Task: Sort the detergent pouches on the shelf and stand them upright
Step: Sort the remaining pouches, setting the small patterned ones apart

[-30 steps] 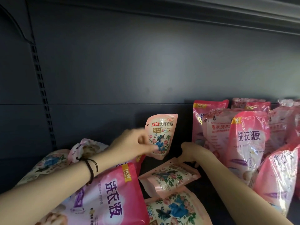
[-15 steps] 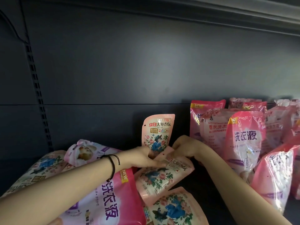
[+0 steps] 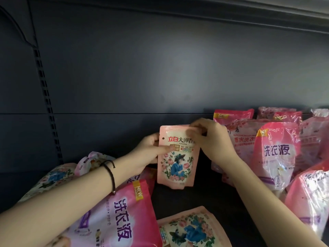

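Observation:
A small pale-pink floral pouch (image 3: 175, 164) stands upright at the middle of the dark shelf (image 3: 201, 198). My left hand (image 3: 151, 154) grips its left edge, thumb on the front. My right hand (image 3: 211, 139) pinches its top right corner. Whether another pouch stands behind it is hidden. A like floral pouch (image 3: 192, 229) lies flat in front. A large pink pouch (image 3: 117, 216) lies under my left forearm. Upright pink pouches (image 3: 277, 154) fill the right side.
More pouches lie in a heap at the far left (image 3: 58, 175). The dark back panel (image 3: 160, 77) rises behind, with a slotted upright (image 3: 46, 97) at the left. Bare shelf shows between the standing pouch and the flat one.
The floral pouch that lay tilted between my hands has been lifted and stood upright at the shelf's middle. Both hands rose with it and now hold its upper part.

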`<state>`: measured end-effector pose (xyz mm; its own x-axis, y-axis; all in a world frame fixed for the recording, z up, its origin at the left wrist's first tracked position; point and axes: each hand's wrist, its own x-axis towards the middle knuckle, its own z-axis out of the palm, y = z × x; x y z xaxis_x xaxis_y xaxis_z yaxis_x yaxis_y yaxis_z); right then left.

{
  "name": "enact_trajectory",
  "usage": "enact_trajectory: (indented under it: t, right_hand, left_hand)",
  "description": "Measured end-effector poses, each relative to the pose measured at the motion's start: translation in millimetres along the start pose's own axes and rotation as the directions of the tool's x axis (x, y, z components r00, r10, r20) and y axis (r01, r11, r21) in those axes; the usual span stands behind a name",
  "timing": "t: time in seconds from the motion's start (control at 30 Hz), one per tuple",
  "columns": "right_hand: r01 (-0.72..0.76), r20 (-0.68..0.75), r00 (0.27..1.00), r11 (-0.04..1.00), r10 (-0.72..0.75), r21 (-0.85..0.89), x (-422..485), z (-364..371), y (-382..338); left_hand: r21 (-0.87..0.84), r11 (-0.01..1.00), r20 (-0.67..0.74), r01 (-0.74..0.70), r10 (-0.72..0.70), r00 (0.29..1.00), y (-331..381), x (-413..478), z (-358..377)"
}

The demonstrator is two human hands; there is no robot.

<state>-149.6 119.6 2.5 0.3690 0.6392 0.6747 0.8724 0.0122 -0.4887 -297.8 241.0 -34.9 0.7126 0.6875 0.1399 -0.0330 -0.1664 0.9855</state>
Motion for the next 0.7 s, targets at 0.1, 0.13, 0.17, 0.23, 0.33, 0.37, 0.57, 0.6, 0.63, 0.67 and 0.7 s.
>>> enact_trajectory:
  t: [0.1,0.13,0.17,0.23,0.33,0.37,0.57,0.6,0.63,0.67,0.7]
  right_hand:
    - [-0.003,0.062,0.998,1.0,0.003,0.004,0,5,6]
    - [-0.001,0.062,0.998,1.0,0.001,-0.001,-1,8,8]
    - [0.002,0.053,0.999,1.0,-0.002,-0.003,-2,10,8]
    - [0.011,0.033,0.999,1.0,-0.011,-0.005,-3,12,8]
    - [0.035,0.016,0.999,0.998,-0.034,-0.049,-3,10,5]
    - [0.051,0.01,0.999,0.996,-0.051,-0.074,-3,8,3]
    - [0.241,-0.063,0.965,0.954,-0.256,-0.18,-15,-2,-14]
    - [0.28,-0.032,0.957,0.948,-0.288,-0.151,-17,-5,-17]
    - [0.309,0.03,0.951,0.945,-0.308,-0.103,-19,-7,-21]
    - [0.322,0.12,0.941,0.946,-0.315,-0.045,-21,-9,-24]
    - [0.323,0.232,0.92,0.947,-0.315,0.006,-22,-11,-27]
  left_hand:
    - [0.006,1.0,-0.055,-0.02,0.02,0.998,-8,0,3]
    - [0.005,1.0,-0.066,-0.019,0.019,0.998,-11,-1,4]
    - [0.002,1.0,-0.074,-0.013,0.013,0.997,-13,-1,5]
    - [-0.002,1.0,-0.09,0.002,-0.002,0.996,-15,-2,5]
    - [-0.017,0.999,-0.084,0.033,-0.034,0.996,-15,-4,5]
    - [-0.024,0.999,-0.078,0.041,-0.043,0.996,-15,-6,5]
    - [-0.048,0.995,-0.046,0.088,-0.09,0.995,-11,-15,8]
    - [-0.048,0.995,-0.035,0.083,-0.085,0.996,-10,-17,7]
    - [-0.026,0.997,-0.022,0.07,-0.071,0.997,-8,-20,6]
    - [0.027,0.998,-0.013,0.051,-0.051,0.999,-6,-22,5]
    - [0.099,0.995,-0.014,0.028,-0.027,1.0,-3,-25,2]
